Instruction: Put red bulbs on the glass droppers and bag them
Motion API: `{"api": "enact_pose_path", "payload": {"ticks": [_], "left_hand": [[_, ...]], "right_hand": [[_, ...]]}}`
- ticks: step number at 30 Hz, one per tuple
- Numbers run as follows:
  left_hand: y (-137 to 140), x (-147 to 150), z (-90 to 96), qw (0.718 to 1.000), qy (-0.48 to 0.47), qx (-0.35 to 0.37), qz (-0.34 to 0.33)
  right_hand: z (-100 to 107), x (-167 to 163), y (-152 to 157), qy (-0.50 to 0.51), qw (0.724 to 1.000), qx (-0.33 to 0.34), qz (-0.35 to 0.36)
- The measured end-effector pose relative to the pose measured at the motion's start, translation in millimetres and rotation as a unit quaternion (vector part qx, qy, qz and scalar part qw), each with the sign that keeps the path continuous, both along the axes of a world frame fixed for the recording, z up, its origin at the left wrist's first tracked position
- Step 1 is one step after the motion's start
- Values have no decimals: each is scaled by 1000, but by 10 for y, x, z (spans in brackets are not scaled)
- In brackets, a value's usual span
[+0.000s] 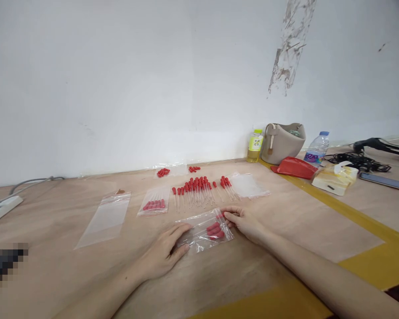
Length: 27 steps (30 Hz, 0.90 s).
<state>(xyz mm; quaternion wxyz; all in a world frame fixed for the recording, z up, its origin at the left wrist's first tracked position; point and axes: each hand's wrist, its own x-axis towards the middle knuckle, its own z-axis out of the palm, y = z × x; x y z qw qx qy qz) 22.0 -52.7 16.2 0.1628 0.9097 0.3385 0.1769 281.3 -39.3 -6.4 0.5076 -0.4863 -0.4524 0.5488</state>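
A clear plastic zip bag (199, 235) lies on the table with several red-bulbed droppers (215, 231) inside, bulbs toward its right end. My left hand (168, 250) curves round the bag's left end, thumb and fingers on its edges. At the bag's upper right corner, my right hand (241, 221) is closed in a pinch. A red bulb (220, 216) shows beside those fingertips; I cannot tell whether it is inside the plastic. Just beyond the bag is a loose row of glass droppers (197, 188) with red bulbs.
A filled bag of droppers (153, 201) and a flat bag (106, 215) lie left. Behind the row are loose red bulbs (162, 172); right of it, more bags (251, 185). Farther right stand a yellow-capped bottle (254, 147), grey handbag (282, 144), water bottle (317, 149) and tissue pack (334, 179).
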Motion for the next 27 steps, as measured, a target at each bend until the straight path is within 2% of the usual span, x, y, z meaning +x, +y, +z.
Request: {"api": "enact_pose_path", "payload": {"ticks": [9, 14, 20, 24, 27], "left_hand": [[6, -21, -21, 1000, 19, 0, -2], [1, -9, -9, 1000, 12, -4, 7], [-6, 12, 18, 1000, -6, 10, -11], [-5, 6, 15, 1000, 4, 12, -6], [3, -4, -2, 1000, 6, 14, 7]], "right_hand": [[35, -49, 16, -139, 990, 5, -19], [16, -49, 47, -153, 988, -6, -13], [-78, -69, 79, -114, 983, 145, 16], [-74, -44, 76, -111, 983, 93, 109], [-43, 12, 95, -145, 982, 84, 88]]}}
